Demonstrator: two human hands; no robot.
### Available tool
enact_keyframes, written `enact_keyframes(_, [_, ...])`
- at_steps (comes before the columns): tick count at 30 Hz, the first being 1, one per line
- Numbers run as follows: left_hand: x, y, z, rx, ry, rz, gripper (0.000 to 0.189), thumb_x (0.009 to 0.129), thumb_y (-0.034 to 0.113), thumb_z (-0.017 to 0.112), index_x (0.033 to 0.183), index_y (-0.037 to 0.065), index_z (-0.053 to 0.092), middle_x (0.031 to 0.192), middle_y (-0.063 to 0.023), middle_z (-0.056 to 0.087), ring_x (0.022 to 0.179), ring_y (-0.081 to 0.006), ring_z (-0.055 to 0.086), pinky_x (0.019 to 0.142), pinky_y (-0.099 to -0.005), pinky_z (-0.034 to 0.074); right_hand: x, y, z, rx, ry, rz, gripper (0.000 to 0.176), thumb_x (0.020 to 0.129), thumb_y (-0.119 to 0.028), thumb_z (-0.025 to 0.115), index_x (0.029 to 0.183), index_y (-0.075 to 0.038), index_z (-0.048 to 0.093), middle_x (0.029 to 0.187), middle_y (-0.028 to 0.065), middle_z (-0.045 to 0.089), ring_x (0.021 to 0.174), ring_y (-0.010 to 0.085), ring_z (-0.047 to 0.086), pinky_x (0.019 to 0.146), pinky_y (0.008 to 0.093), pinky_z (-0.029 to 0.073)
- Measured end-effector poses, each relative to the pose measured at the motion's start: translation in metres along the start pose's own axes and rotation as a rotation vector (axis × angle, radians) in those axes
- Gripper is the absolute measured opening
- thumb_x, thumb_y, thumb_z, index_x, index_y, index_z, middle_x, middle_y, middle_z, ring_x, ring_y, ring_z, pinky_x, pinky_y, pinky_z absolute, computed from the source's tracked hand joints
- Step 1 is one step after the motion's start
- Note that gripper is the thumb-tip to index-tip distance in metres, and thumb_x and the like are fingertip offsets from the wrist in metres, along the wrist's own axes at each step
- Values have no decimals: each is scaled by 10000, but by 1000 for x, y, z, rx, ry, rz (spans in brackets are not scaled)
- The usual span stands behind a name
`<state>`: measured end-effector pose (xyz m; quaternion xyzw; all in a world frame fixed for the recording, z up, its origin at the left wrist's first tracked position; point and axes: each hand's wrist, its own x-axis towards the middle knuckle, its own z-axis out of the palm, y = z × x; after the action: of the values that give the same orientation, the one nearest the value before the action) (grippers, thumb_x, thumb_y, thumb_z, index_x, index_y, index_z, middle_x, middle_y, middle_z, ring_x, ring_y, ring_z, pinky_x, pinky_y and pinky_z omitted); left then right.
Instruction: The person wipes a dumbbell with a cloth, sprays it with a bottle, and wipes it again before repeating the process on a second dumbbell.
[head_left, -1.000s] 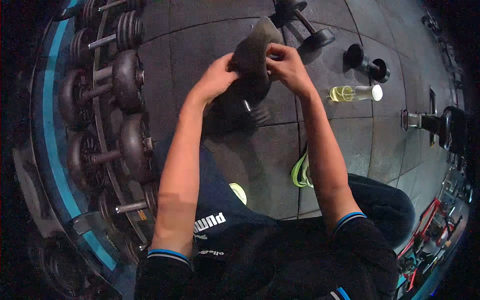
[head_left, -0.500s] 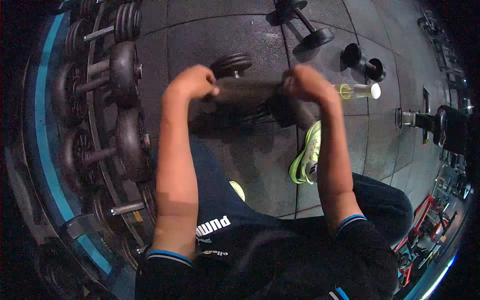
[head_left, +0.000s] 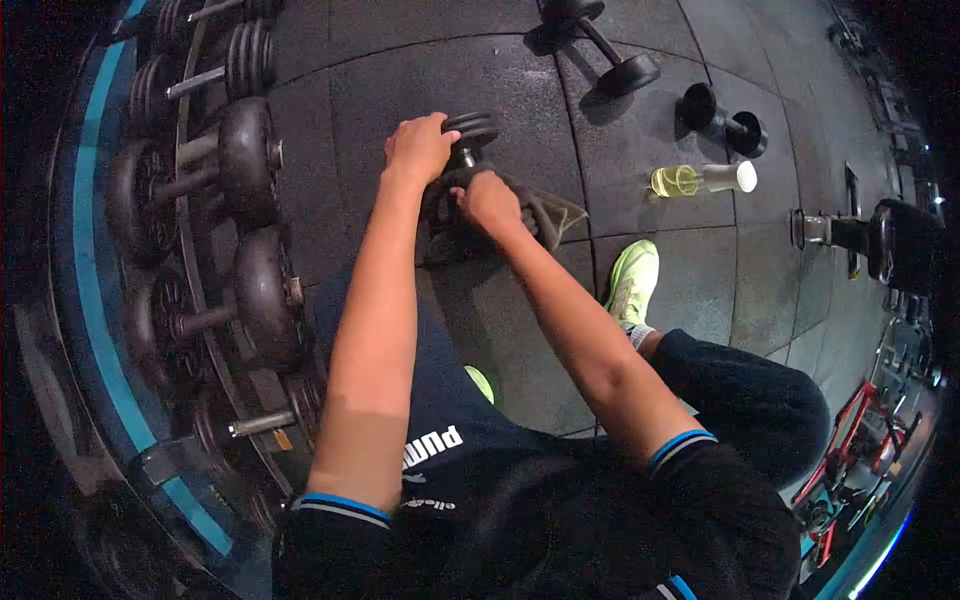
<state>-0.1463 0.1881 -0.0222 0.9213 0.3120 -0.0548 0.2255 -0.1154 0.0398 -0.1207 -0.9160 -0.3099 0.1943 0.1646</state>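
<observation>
A black dumbbell (head_left: 470,128) stands on the floor in front of me, its bar partly in sight between the two ends. My left hand (head_left: 418,150) grips the far end's plates from the left side. Bunched over the near end is a dark cloth (head_left: 548,212), and my right hand (head_left: 490,205) presses it there with curled fingers. One corner of the cloth spreads out to the right. The cloth and my right hand hide most of the near plates.
A spray bottle (head_left: 700,180) with yellowish liquid lies to the right. Two more dumbbells, a long one (head_left: 628,73) and a short one (head_left: 745,134), rest beyond it. At the left runs a rack of dumbbells (head_left: 250,155). A padded bench (head_left: 895,255) stands far right.
The cloth, stretched between both hands before, is now bunched on the dumbbell. My left hand has moved onto the far plates; my right hand has swung left and down to the near end.
</observation>
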Motion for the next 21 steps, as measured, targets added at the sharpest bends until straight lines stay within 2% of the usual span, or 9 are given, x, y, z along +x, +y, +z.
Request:
enact_keyframes(2, [5,4,0,21,-2,-24,472,911,423,684,1275,125,646,1233,-154,681,1179,-368,613,989,-533,469,18,-9,7,104,114,-88,512,896,-379,667,1078,87,559,1064,279,672,1024,395,677,851,476,555])
enact_keyframes(5, [4,15,-12,26,-7,-42,461,879,427,716,1223,121,673,1218,-133,691,1204,-357,599,995,-570,439,41,-20,33,26,249,23,423,915,-291,631,1074,81,509,1009,278,679,962,428,685,814,487,561])
enact_keyframes(8, [2,14,-5,2,24,-41,474,864,436,726,1215,121,676,1216,-137,683,1204,-363,597,984,-564,445,28,-8,17,124,95,7,419,876,-202,601,1141,103,490,889,230,676,841,370,715,849,488,563])
enact_keyframes(9, [3,15,-1,-9,39,-43,470,864,433,725,1212,120,678,1221,-138,675,1210,-363,592,984,-563,444,24,-10,-4,140,-26,47,344,906,-165,538,1151,75,516,955,265,700,930,386,717,880,479,553])
enact_keyframes(12, [1,13,12,3,77,-25,492,881,457,698,1256,141,669,1221,-131,659,1195,-358,595,975,-538,460,17,18,-6,58,-263,45,324,921,-164,519,1159,46,581,1064,283,705,1029,398,703,882,482,556])
enact_keyframes(15, [2,19,7,20,60,-3,508,898,459,677,1303,152,651,1216,-129,644,1191,-360,585,974,-526,468,7,33,-34,-128,-560,-66,340,929,-192,523,1168,20,642,1158,286,683,1100,399,681,910,485,545])
enact_keyframes(18, [6,17,8,-26,86,17,530,881,462,697,1307,148,663,1209,-144,638,1177,-374,573,988,-504,468,-7,17,-66,-142,-577,-117,364,923,-216,544,1162,30,668,1116,279,692,1083,405,685,922,483,542])
enact_keyframes(21, [11,7,16,-90,111,49,542,839,470,740,1264,137,700,1201,-163,637,1134,-393,584,993,-475,477,-12,1,-40,-99,-476,-9,428,915,-226,575,1226,66,611,1071,249,694,1019,409,700,909,483,551])
